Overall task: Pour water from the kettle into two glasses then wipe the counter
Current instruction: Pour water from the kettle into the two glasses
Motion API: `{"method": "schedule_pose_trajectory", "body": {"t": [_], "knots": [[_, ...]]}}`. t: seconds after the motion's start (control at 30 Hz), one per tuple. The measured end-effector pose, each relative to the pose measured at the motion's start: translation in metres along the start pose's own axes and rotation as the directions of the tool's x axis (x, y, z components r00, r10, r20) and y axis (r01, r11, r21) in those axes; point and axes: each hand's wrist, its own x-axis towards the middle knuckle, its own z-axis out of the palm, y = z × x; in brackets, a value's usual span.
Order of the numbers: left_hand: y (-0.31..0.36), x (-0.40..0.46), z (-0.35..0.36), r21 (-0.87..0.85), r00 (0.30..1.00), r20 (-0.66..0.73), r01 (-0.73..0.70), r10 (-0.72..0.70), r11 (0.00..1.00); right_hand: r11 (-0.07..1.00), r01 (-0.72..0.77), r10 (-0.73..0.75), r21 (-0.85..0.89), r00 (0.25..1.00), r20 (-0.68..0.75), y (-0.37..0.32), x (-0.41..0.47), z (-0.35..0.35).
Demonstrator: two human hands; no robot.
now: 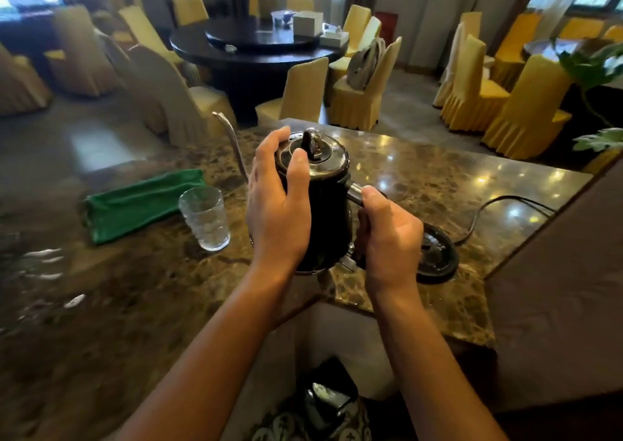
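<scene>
A black gooseneck kettle (328,201) is held upright just above the brown marble counter (421,177), its thin spout (232,144) pointing left and away. My right hand (387,238) is shut on the kettle's handle at the right. My left hand (279,204) wraps the kettle's left side, thumb resting on the lid. One clear textured glass (205,218) stands on the counter to the left of the kettle. A second glass is not visible. A folded green cloth (141,201) lies left of the glass.
The kettle's round black base (438,255) with its cord (499,204) sits on the counter to the right. Beyond the counter are yellow-covered chairs (303,93) and a dark round table (256,49). A green plant (596,69) is at far right.
</scene>
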Motion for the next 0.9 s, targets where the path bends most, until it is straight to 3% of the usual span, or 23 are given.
{"method": "schedule_pose_trajectory", "body": {"t": [0.23, 0.4, 0.47, 0.53, 0.63, 0.9], "knots": [[0.005, 0.016, -0.069, 0.123, 0.986, 0.148, -0.09, 0.072, 0.988, 0.992, -0.081, 0.083, 0.101, 0.996, -0.018, -0.012, -0.043, 0.048], [-0.002, 0.031, -0.115, 0.109, 0.943, 0.307, -0.169, 0.128, 0.98, 0.988, -0.107, 0.116, 0.114, 0.991, -0.074, -0.019, -0.068, 0.072], [-0.012, 0.029, -0.134, 0.128, 0.946, 0.266, -0.224, 0.184, 0.966, 0.985, -0.121, 0.134, 0.123, 0.985, -0.106, -0.02, -0.074, 0.074], [-0.028, 0.027, -0.156, 0.173, 0.963, 0.139, -0.253, 0.23, 0.952, 0.983, -0.129, 0.146, 0.129, 0.981, -0.13, -0.02, -0.076, 0.073], [-0.069, 0.033, -0.187, 0.214, 0.982, 0.033, -0.186, 0.183, 0.959, 0.982, -0.148, 0.165, 0.115, 0.974, -0.155, -0.018, -0.076, 0.07], [-0.171, 0.055, -0.192, 0.452, 0.997, 0.079, -0.041, 0.006, 0.891, 0.965, -0.212, 0.235, 0.152, 0.96, -0.155, 0.0, -0.057, 0.057]]}}
